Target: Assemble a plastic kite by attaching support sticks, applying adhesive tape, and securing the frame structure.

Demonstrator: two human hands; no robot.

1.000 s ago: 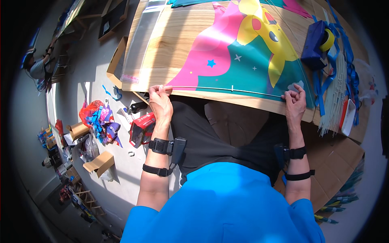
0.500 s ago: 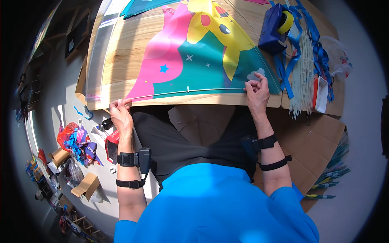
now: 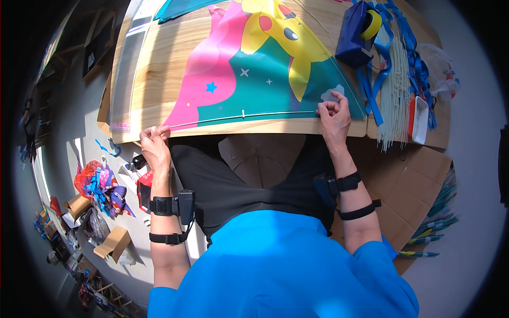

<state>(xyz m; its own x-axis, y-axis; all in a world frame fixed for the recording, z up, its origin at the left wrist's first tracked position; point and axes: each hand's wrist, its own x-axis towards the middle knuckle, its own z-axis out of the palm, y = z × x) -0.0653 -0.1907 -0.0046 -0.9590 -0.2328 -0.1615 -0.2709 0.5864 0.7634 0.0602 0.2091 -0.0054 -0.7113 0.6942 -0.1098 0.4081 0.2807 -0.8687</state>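
Observation:
A thin whitish rod (image 3: pixel 212 120) with a small white fitting at its middle runs along the near edge of a printed kite sheet (image 3: pixel 212 69). This sheet is pink and dark green with stars and a yellow cartoon figure, and it lies on the wooden table. At the rod's left end, my left hand (image 3: pixel 156 148) pinches it beside the pink corner, just over the table's front edge. My right hand (image 3: pixel 335 119) pinches the other end above the green corner, its index finger raised. Between the hands the rod bows slightly.
At the right stands a blue tape dispenser (image 3: pixel 354 40) with yellow tape, beside blue ribbons (image 3: pixel 377 100), a bundle of pale rods (image 3: pixel 393 100) and a red-and-white tray (image 3: pixel 420 121). A cardboard box (image 3: pixel 403 185) stands below the table's right end. Boxes and colourful sheets (image 3: pixel 106 185) litter the left floor.
Both hands and the rod keep the same hold and have shifted very slightly. The whole view has moved a little, so the sheet appears slightly higher and further left.

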